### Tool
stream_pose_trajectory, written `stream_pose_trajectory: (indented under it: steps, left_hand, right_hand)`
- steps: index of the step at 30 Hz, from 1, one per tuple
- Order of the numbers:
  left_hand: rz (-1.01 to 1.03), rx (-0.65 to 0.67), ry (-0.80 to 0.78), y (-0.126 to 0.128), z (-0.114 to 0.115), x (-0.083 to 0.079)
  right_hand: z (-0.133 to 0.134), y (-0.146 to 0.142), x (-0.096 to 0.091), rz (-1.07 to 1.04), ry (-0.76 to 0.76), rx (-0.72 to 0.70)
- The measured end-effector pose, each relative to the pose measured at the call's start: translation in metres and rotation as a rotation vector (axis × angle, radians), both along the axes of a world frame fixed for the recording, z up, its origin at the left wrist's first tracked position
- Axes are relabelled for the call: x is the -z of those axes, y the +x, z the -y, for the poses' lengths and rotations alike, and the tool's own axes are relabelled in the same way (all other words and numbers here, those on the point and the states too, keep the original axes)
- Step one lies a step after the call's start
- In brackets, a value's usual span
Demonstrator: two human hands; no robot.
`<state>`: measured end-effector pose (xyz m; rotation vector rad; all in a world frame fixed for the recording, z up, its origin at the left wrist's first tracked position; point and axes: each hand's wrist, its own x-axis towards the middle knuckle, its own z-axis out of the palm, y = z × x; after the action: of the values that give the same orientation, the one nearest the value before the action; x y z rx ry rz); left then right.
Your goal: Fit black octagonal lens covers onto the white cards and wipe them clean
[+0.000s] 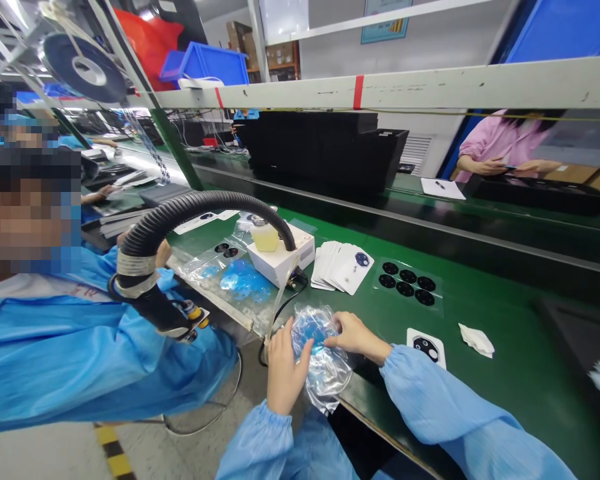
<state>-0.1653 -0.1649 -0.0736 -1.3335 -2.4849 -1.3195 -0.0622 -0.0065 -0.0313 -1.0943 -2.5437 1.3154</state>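
Observation:
A crinkled clear plastic bag (pixel 327 377) with blue film pieces (pixel 314 329) in it or on it lies at the near edge of the green bench. My left hand (pixel 286 370) rests along its left side, fingers stretched and thumb apart, touching the plastic. On the bag's right side my right hand (pixel 356 335) has thumb and fingers closed on the plastic beside the blue film. Right of my hands lies a white card with a black camera-lens plate (pixel 427 348). Farther back are a stack of white cards (pixel 341 268) and a clear sheet of black lens plates (pixel 407 284).
A white box (pixel 283 259) carries a bottle of yellowish liquid (pixel 265 237). A black ridged hose (pixel 213 200) arches to it. More blue film pieces (pixel 247 280) lie left. A crumpled white tissue (pixel 477 340) lies right. A co-worker in a blue smock (pixel 80 360) sits close at left.

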Motion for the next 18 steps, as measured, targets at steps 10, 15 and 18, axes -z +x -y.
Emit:
stream_pose_trajectory:
  steps: [10, 15, 18]
  left_hand:
    - [0.129, -0.01, 0.073, 0.017, -0.012, -0.013]
    - [0.205, -0.06, 0.166, 0.02, -0.022, -0.027]
    - [0.233, -0.048, 0.221, 0.025, -0.025, -0.042]
  right_hand:
    - [0.009, 0.024, -0.025, -0.361, -0.645, 0.141]
    - [0.009, 0.037, -0.041, -0.509, -0.803, 0.186]
    - [0.007, 0.048, -0.052, -0.593, -0.799, 0.245]
